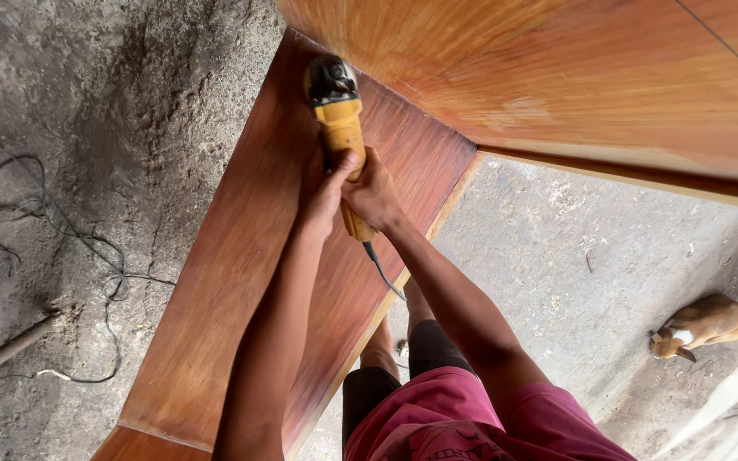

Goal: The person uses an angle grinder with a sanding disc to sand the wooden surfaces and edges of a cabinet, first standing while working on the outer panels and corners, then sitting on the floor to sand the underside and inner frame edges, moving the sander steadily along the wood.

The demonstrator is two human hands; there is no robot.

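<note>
The fingers of both hands are closed around the yellow body of an angle grinder (341, 128): the left hand (322, 198) wraps it from the left side, with the thumb lying along the handle, and the right hand (375, 195) clasps it from the right, just beside the left one, so the two hands touch each other. The black head of the tool points away from the person and sits on the reddish-brown wooden panel (241, 256), close to the inner corner where this panel meets a second, lighter wooden board (557, 77) that crosses the top of the view. A black cord (383, 273) leaves the rear end of the tool and hangs down toward the person's legs. As I judge it, the work on the surface is somewhere in the middle: the panel looks smooth and evenly coloured along most of its length, and the tool is now at the far end near the corner, so this last part seems to be what remains; the disc itself I cannot see. Around the panel there is a rough grey floor (130, 111) with loose thin wires (79, 248) on the left, and on the right a brown dog (704, 326) lies well apart from the work.
</note>
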